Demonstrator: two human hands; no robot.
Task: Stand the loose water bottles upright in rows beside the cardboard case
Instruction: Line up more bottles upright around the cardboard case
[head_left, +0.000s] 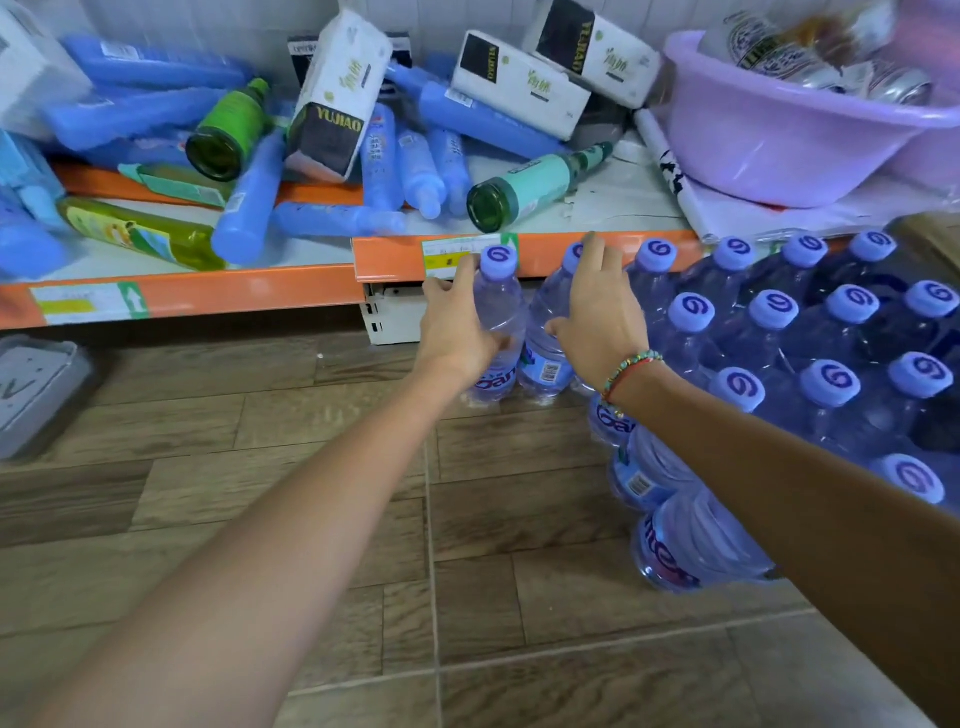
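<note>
Water bottles (497, 322) (550, 332) upright on floor, at shelf's front edge beside rows. I wrap left hand (457, 332) and right hand (602, 317) around one each. Seat flat, snug against row, then release.

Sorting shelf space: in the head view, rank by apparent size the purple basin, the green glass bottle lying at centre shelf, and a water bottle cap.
1. Purple basin
2. Green glass bottle
3. Water bottle cap

The order looks clear despite differing distances.

Open floor (291, 467) is lying free to your left; the orange shelf (540, 254) is overhanging behind, and packed upright bottles (779, 332) are blocking your right side.
</note>
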